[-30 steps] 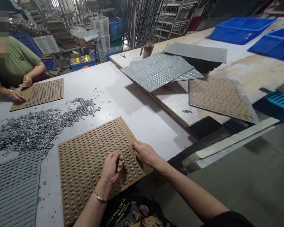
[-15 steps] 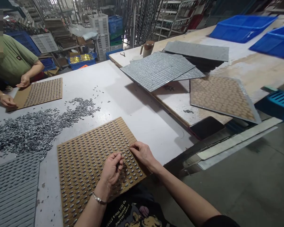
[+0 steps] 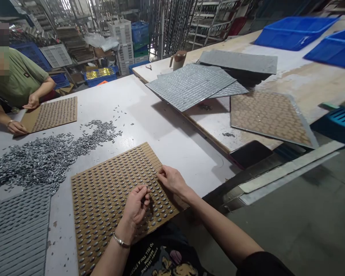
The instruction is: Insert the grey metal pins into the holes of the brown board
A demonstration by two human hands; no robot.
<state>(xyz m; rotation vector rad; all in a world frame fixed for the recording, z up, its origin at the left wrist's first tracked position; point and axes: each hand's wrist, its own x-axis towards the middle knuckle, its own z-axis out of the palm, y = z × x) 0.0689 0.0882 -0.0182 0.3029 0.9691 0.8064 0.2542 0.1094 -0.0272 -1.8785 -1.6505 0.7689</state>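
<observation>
The brown grooved board [image 3: 153, 158] lies flat on the white counter [image 3: 184, 149], beneath the left hand and at the fingertips of the right hand. The left hand [image 3: 138, 201] is above the board's near right part, fingers curled and thumb against forefinger; whether its palm contains anything cannot be determined. The right hand [image 3: 172, 180] is at the board's right edge, thumb and fingers pinched together; whether a piece is between them cannot be determined.

The board is brown, four-sided and set at an angle, with parallel grooves. Small grey oval pieces [image 3: 153, 223] with a dull shine cover most of it in regular rows. A strip along its far right edge shows bare grooves.

Beyond the board, to its left, is a loose heap of similar pieces [image 3: 43, 159]. A grey ribbed panel [image 3: 20, 245] lies left of the board.
</observation>
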